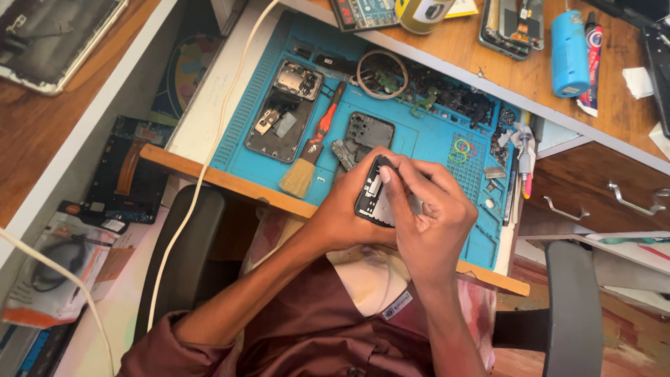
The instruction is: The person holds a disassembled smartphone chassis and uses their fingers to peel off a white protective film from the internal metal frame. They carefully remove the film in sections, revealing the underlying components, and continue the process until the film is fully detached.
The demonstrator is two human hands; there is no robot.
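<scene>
A small opened phone body [372, 195] is held above the near edge of the blue work mat [426, 143], just over the wooden lip of the pull-out shelf [230, 183]; it is gripped from the left side by the left hand [342, 209], whose fingers are wrapped beneath it and closed against its edge; the left forearm is angled up from the lower left, with the wrist bent inward. The right hand [429, 216] is laid over the phone body from the right; its fingers are curled and pressed together, and the thumb [391, 183] is pushed down onto the upper end of the body; whether anything small is pinched under those fingers cannot be told. The right forearm is raised almost straight from below.

On the mat, just beyond the hands, a dark phone frame [368, 134] is lying flat; to the left of it a brush with a red handle [313, 150] is laid slantwise, and further left a second opened phone [285, 112] is resting.
</scene>
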